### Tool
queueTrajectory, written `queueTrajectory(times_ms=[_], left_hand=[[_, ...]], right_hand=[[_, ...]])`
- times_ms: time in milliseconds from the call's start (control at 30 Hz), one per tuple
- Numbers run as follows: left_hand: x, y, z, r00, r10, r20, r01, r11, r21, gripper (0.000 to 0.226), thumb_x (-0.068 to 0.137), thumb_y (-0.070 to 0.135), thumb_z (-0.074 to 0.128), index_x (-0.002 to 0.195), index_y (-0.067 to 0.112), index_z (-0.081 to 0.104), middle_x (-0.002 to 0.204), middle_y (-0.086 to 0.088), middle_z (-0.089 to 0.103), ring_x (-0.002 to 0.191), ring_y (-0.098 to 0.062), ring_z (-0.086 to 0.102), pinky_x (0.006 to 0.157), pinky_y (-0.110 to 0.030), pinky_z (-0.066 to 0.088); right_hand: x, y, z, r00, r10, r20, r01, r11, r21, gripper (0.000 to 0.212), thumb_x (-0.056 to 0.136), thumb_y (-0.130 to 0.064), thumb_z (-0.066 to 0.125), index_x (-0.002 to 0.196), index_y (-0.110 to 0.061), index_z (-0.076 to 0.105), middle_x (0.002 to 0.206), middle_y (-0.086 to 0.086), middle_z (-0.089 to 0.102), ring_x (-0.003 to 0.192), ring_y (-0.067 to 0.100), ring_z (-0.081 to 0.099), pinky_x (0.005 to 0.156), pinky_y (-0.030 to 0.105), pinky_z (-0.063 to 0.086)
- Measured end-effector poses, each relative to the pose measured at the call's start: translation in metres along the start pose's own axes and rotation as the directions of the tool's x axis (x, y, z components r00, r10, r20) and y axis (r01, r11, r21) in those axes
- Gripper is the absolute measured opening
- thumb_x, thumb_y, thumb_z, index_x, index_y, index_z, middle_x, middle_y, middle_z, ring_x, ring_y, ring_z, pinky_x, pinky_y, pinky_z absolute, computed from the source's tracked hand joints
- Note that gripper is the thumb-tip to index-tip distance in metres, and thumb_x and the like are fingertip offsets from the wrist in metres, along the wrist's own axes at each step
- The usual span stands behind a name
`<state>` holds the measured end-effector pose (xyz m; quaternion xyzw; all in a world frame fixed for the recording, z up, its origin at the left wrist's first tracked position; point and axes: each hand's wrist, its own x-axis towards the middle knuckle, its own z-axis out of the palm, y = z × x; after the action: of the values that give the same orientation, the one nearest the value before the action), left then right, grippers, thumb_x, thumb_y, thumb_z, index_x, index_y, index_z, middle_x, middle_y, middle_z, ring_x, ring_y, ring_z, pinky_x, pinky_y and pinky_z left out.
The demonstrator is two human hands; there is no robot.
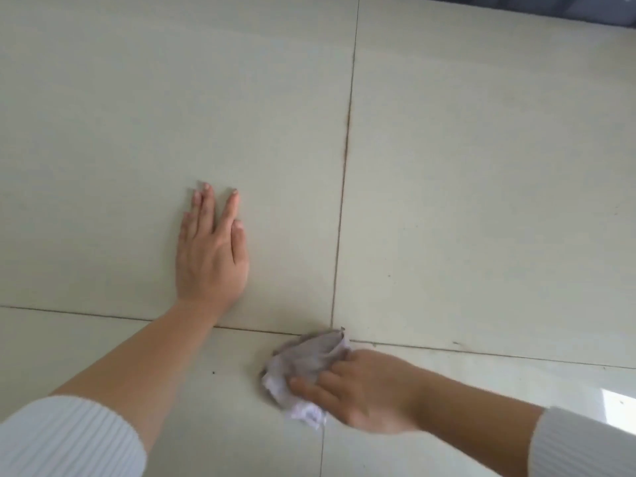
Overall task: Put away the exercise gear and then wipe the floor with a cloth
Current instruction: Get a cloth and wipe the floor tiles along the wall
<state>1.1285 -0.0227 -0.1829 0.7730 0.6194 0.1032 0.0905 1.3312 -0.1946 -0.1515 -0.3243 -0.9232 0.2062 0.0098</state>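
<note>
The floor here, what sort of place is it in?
Probably an indoor room, perhaps in a home, though little shows. Large pale glossy tiles meet at dark grout lines, and a right hand presses a cloth onto them.

Crumpled greyish-lilac cloth (306,370) lies bunched on pale tiled floor (481,201).

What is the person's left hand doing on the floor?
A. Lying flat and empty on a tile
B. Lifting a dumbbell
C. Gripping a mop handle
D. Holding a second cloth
A. The left hand lies palm down, fingers stretched, on a bare floor tile with nothing in it, while the right hand presses the crumpled cloth where the tile seams cross.
</note>
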Motion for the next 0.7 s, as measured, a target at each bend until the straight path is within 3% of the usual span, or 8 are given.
queueTrajectory(times_ms=[100, 167, 267, 300, 333, 467, 600, 700], left_hand=[[0.001, 0.002, 0.0, 0.999, -0.026, 0.026, 0.026, 1.0, -0.002, 0.054, 0.099, 0.033, 0.018, 0.15, 0.019, 0.029, 0.158, -0.014, 0.017, 0.148, -0.025, 0.011, 0.12, -0.04, 0.012], [0.002, 0.003, -0.002, 0.998, -0.035, 0.043, 0.035, 0.999, -0.003, 0.054, 0.099, 0.033, 0.018, 0.15, 0.021, 0.028, 0.159, -0.014, 0.016, 0.148, -0.025, 0.01, 0.12, -0.04, 0.013], [0.003, 0.006, -0.005, 0.995, -0.049, 0.089, 0.048, 0.999, 0.013, 0.054, 0.098, 0.038, 0.02, 0.15, 0.024, 0.025, 0.159, -0.012, 0.013, 0.148, -0.024, 0.008, 0.119, -0.04, 0.012], [0.003, 0.006, -0.006, 0.992, -0.054, 0.112, 0.052, 0.998, 0.019, 0.056, 0.097, 0.042, 0.02, 0.15, 0.026, 0.023, 0.16, -0.012, 0.011, 0.148, -0.024, 0.006, 0.118, -0.04, 0.011], [0.002, 0.006, -0.007, 0.989, -0.06, 0.133, 0.057, 0.998, 0.027, 0.058, 0.096, 0.045, 0.02, 0.151, 0.027, 0.021, 0.16, -0.011, 0.009, 0.148, -0.024, 0.005, 0.117, -0.04, 0.01], [0.001, 0.008, -0.01, 0.984, -0.064, 0.167, 0.057, 0.997, 0.049, 0.062, 0.092, 0.048, 0.022, 0.15, 0.027, 0.023, 0.16, -0.012, 0.011, 0.147, -0.026, 0.008, 0.116, -0.042, 0.013], [0.002, 0.01, -0.013, 0.982, -0.078, 0.172, 0.071, 0.996, 0.048, 0.064, 0.09, 0.047, 0.028, 0.149, 0.024, 0.027, 0.159, -0.013, 0.015, 0.146, -0.028, 0.014, 0.114, -0.045, 0.019], [0.003, 0.01, -0.013, 0.981, -0.083, 0.173, 0.071, 0.995, 0.077, 0.063, 0.09, 0.048, 0.026, 0.148, 0.024, 0.03, 0.158, -0.013, 0.018, 0.145, -0.029, 0.016, 0.111, -0.045, 0.021]], right_hand=[[-0.002, 0.081, -0.038, 0.907, 0.382, -0.177, -0.409, 0.9, -0.154, 0.067, 0.074, -0.008, 0.06, 0.138, -0.005, 0.038, 0.084, 0.009, 0.069, 0.048, 0.027, 0.058, 0.039, 0.024, 0.039], [0.002, 0.121, -0.067, 0.619, 0.733, -0.284, -0.777, 0.625, -0.079, 0.065, 0.087, -0.007, 0.044, 0.147, -0.017, 0.022, 0.11, 0.015, 0.064, 0.066, 0.032, 0.064, 0.051, 0.032, 0.045], [0.021, 0.147, -0.087, 0.105, 0.988, -0.116, -0.965, 0.13, 0.228, 0.06, 0.095, -0.006, 0.033, 0.151, -0.024, 0.017, 0.127, 0.016, 0.055, 0.095, 0.035, 0.06, 0.067, 0.034, 0.041], [0.034, 0.142, -0.088, 0.063, 0.993, -0.102, -0.961, 0.088, 0.262, 0.059, 0.095, -0.007, 0.033, 0.15, -0.022, 0.018, 0.126, 0.017, 0.055, 0.095, 0.036, 0.059, 0.066, 0.034, 0.04], [0.048, 0.13, -0.085, 0.092, 0.989, -0.117, -0.955, 0.121, 0.271, 0.059, 0.094, -0.006, 0.033, 0.15, -0.02, 0.018, 0.128, 0.017, 0.054, 0.092, 0.036, 0.059, 0.065, 0.035, 0.042], [0.086, 0.047, -0.061, 0.421, 0.906, -0.038, -0.874, 0.416, 0.251, 0.074, 0.087, 0.001, 0.042, 0.151, -0.023, 0.012, 0.13, 0.006, 0.053, 0.091, 0.031, 0.061, 0.062, 0.033, 0.041], [0.079, -0.005, -0.048, 0.7, 0.714, -0.009, -0.711, 0.698, 0.084, 0.09, 0.049, -0.002, 0.074, 0.136, -0.018, 0.053, 0.083, -0.007, 0.065, 0.065, 0.019, 0.062, 0.047, 0.023, 0.034], [0.058, 0.032, -0.055, 0.832, 0.55, 0.078, -0.551, 0.834, -0.002, 0.091, 0.051, -0.006, 0.078, 0.135, -0.023, 0.05, 0.087, -0.005, 0.068, 0.073, 0.021, 0.065, 0.049, 0.022, 0.04]])
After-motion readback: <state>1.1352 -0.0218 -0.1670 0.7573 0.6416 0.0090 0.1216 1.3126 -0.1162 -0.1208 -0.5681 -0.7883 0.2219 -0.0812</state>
